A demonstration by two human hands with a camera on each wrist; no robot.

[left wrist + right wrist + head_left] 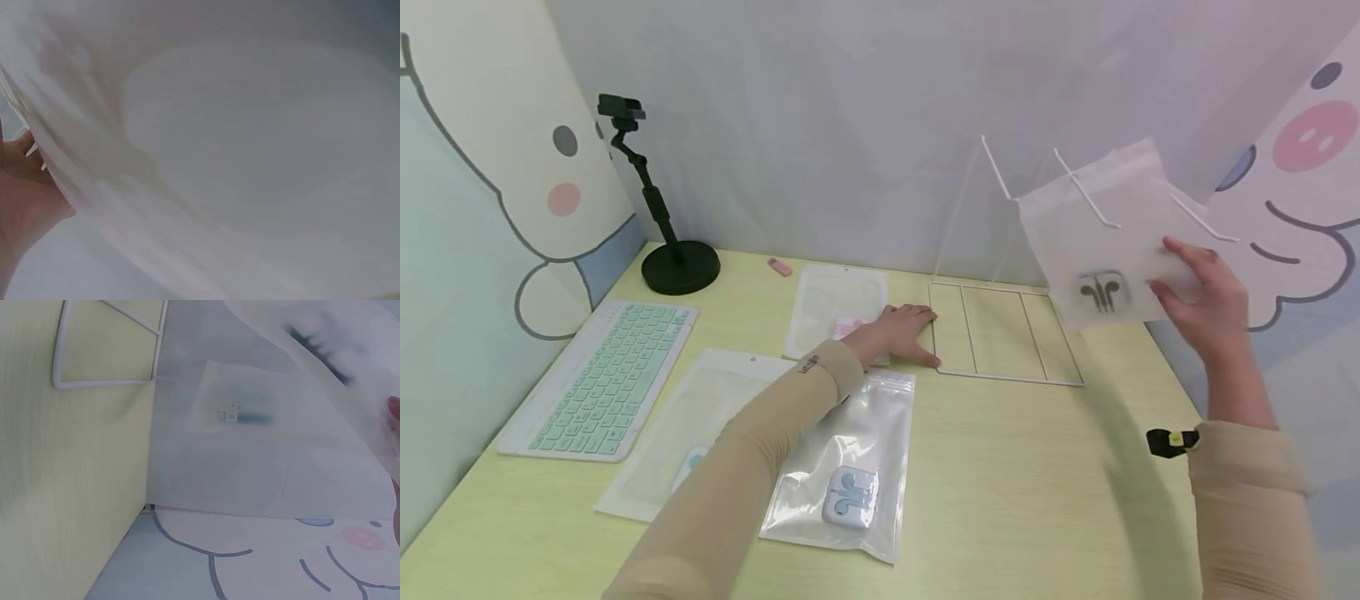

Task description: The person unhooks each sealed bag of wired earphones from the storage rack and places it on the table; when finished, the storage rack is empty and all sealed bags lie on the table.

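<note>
In the head view my right hand (1206, 300) pinches a translucent zip bag (1075, 242) by its right side, thumb in front. White earphones packaging with dark earphones (1102, 292) shows through its lower part. The raised bag overlaps the hooks (1086, 190) of a white wire rack (1011, 378). My left hand (904, 333) rests at the left edge of the rack's base, fingers and thumb spread along it. Another bag (247, 406) with a small teal item hangs behind in the right wrist view. Pale film (250, 156) fills most of the left wrist view.
Left of the rack lie a clear bag with boxed earphones (852, 497), a large white-edged bag (647, 467) and a smaller bag (842, 292). A mint keyboard (606, 379), a black stand (680, 268) and a pink USB stick (780, 267) are farther left and back.
</note>
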